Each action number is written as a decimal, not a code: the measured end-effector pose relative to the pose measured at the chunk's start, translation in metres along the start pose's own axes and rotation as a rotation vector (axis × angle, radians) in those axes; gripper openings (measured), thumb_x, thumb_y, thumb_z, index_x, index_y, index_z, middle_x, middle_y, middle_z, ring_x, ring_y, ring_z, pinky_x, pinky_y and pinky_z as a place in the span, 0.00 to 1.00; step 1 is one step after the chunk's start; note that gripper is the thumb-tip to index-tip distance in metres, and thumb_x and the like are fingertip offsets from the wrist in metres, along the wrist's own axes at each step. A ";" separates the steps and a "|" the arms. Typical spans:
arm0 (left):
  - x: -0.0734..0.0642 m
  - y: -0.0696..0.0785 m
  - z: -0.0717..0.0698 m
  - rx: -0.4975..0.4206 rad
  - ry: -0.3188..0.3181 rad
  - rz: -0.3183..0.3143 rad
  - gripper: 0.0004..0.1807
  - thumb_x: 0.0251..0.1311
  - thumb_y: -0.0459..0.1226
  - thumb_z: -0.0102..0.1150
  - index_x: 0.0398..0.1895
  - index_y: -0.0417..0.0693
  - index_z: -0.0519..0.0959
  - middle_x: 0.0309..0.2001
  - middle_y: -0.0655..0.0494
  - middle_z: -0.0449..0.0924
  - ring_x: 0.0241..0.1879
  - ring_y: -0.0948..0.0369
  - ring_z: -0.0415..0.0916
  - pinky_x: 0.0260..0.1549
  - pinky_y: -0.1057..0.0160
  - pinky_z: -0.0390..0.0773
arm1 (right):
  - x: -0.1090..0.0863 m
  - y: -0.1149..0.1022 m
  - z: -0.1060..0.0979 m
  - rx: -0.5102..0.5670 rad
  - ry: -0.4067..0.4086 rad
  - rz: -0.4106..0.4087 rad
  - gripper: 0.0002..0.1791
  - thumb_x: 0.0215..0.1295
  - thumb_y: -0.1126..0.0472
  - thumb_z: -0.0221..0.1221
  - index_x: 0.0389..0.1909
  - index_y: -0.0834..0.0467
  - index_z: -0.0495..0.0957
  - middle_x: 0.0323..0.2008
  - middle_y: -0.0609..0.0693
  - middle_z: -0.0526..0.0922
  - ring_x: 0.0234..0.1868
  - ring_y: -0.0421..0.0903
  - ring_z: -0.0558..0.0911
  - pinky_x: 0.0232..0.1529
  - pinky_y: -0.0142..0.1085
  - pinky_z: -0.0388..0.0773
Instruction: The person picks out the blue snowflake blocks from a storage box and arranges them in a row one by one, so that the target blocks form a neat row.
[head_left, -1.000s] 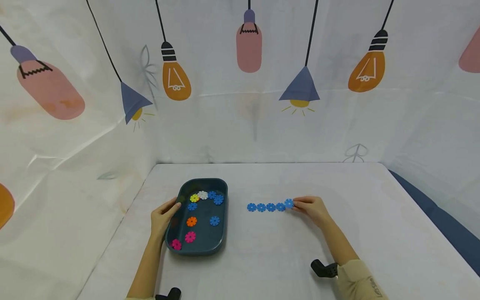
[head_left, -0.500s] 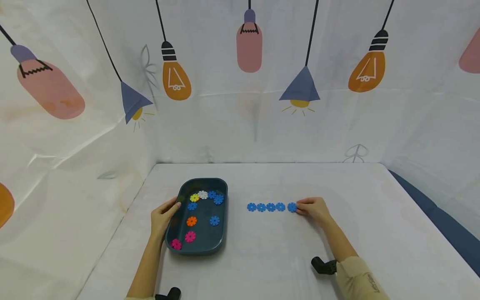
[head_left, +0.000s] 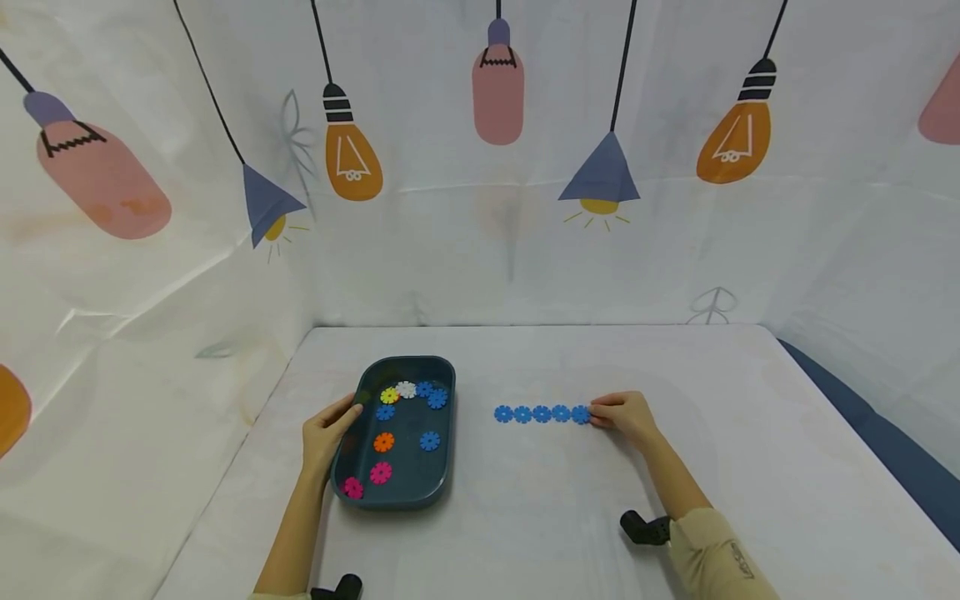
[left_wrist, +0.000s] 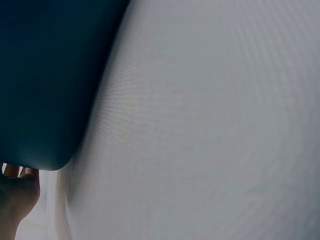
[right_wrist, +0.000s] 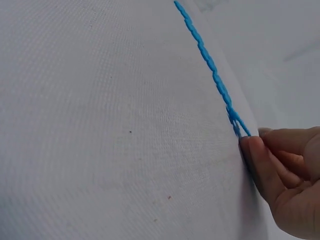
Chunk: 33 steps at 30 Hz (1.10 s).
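Observation:
Blue snowflake discs [head_left: 542, 414] lie in a straight row on the white table. At the row's right end, my right hand [head_left: 624, 415] pinches one more blue snowflake disc [head_left: 580, 414] between thumb and fingers. In the right wrist view this held disc [right_wrist: 243, 124] is tilted, its near edge raised off the table and its far edge at the row's end. Whether it is joined to its neighbour, I cannot tell. My left hand [head_left: 327, 433] grips the left rim of a dark teal tray [head_left: 405, 497], thumb over the edge.
Inside the tray lie loose discs: several blue, two pink [head_left: 380, 472], an orange one [head_left: 383, 442], a yellow one [head_left: 389, 396] and a white one [head_left: 406, 389]. The white table [head_left: 555, 517] runs back to a lamp-printed sheet [head_left: 450, 250].
The right-hand disc first came down and right, leaving a small gap to the row, then moved back left against the row's end. The left hand and tray stay put.

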<state>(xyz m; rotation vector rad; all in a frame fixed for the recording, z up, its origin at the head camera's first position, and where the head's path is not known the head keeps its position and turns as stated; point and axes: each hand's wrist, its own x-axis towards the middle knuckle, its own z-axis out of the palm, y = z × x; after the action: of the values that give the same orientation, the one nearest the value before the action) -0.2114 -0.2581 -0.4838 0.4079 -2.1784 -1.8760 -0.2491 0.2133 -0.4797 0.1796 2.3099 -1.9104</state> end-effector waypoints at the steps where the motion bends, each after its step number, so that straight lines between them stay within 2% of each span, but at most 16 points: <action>1: 0.000 0.000 0.000 -0.001 -0.001 0.000 0.27 0.57 0.46 0.64 0.57 0.42 0.76 0.36 0.80 0.78 0.40 0.75 0.74 0.36 0.76 0.76 | 0.000 0.000 0.000 -0.016 0.009 -0.008 0.17 0.59 0.72 0.60 0.45 0.81 0.74 0.31 0.58 0.84 0.26 0.39 0.83 0.32 0.30 0.81; 5: 0.000 0.000 0.000 -0.013 0.003 -0.002 0.27 0.57 0.45 0.64 0.57 0.41 0.76 0.35 0.80 0.78 0.39 0.74 0.75 0.35 0.75 0.76 | -0.002 -0.003 0.001 -0.143 0.064 -0.054 0.17 0.59 0.68 0.62 0.44 0.78 0.76 0.34 0.61 0.84 0.28 0.38 0.83 0.31 0.29 0.80; 8: 0.001 0.001 0.000 -0.016 0.008 0.001 0.26 0.57 0.45 0.64 0.57 0.41 0.77 0.36 0.78 0.79 0.39 0.74 0.75 0.35 0.75 0.77 | -0.003 -0.010 0.009 -0.172 0.075 -0.088 0.18 0.60 0.66 0.61 0.46 0.76 0.76 0.38 0.63 0.83 0.31 0.40 0.83 0.34 0.30 0.80; 10: 0.001 0.001 0.000 -0.014 0.009 0.008 0.25 0.57 0.44 0.64 0.56 0.42 0.77 0.37 0.77 0.79 0.39 0.74 0.75 0.34 0.75 0.77 | -0.003 -0.016 0.017 -0.116 0.051 -0.105 0.19 0.61 0.67 0.60 0.48 0.77 0.75 0.41 0.65 0.82 0.33 0.41 0.84 0.38 0.33 0.81; 13: 0.001 0.002 0.000 -0.014 0.003 0.018 0.25 0.58 0.43 0.64 0.56 0.41 0.77 0.38 0.76 0.79 0.39 0.74 0.75 0.35 0.76 0.76 | -0.002 -0.025 0.035 0.027 -0.014 -0.111 0.20 0.61 0.68 0.60 0.50 0.78 0.73 0.40 0.64 0.83 0.34 0.42 0.84 0.40 0.36 0.81; 18: 0.000 0.001 0.000 -0.023 0.008 0.010 0.25 0.57 0.43 0.64 0.56 0.40 0.77 0.36 0.78 0.79 0.39 0.74 0.75 0.35 0.77 0.76 | 0.002 -0.043 0.076 0.196 -0.108 -0.101 0.23 0.60 0.69 0.60 0.53 0.78 0.71 0.40 0.62 0.83 0.34 0.43 0.85 0.42 0.38 0.81; 22: 0.000 0.000 0.000 -0.027 0.012 0.011 0.26 0.57 0.44 0.65 0.56 0.40 0.77 0.35 0.78 0.79 0.39 0.74 0.75 0.36 0.77 0.76 | 0.003 -0.056 0.113 0.243 -0.156 -0.113 0.21 0.60 0.70 0.60 0.52 0.77 0.72 0.42 0.65 0.82 0.37 0.46 0.85 0.44 0.41 0.80; 28: 0.001 0.000 0.001 -0.019 0.009 0.020 0.25 0.57 0.43 0.64 0.56 0.40 0.77 0.36 0.79 0.79 0.40 0.74 0.75 0.37 0.77 0.75 | 0.004 -0.073 0.161 0.296 -0.226 -0.117 0.18 0.61 0.71 0.59 0.50 0.76 0.74 0.42 0.66 0.82 0.38 0.48 0.85 0.42 0.39 0.81; 33: 0.001 0.000 0.001 -0.021 0.005 0.014 0.25 0.58 0.43 0.64 0.56 0.40 0.77 0.35 0.80 0.78 0.40 0.74 0.75 0.37 0.78 0.75 | 0.004 -0.085 0.196 0.341 -0.288 -0.087 0.18 0.62 0.71 0.57 0.52 0.76 0.72 0.45 0.68 0.80 0.39 0.47 0.85 0.44 0.39 0.80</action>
<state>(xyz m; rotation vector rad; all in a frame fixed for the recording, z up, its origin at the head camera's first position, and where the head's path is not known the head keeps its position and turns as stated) -0.2123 -0.2578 -0.4834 0.3910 -2.1512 -1.8867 -0.2627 0.0045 -0.4343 -0.1551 1.8296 -2.1947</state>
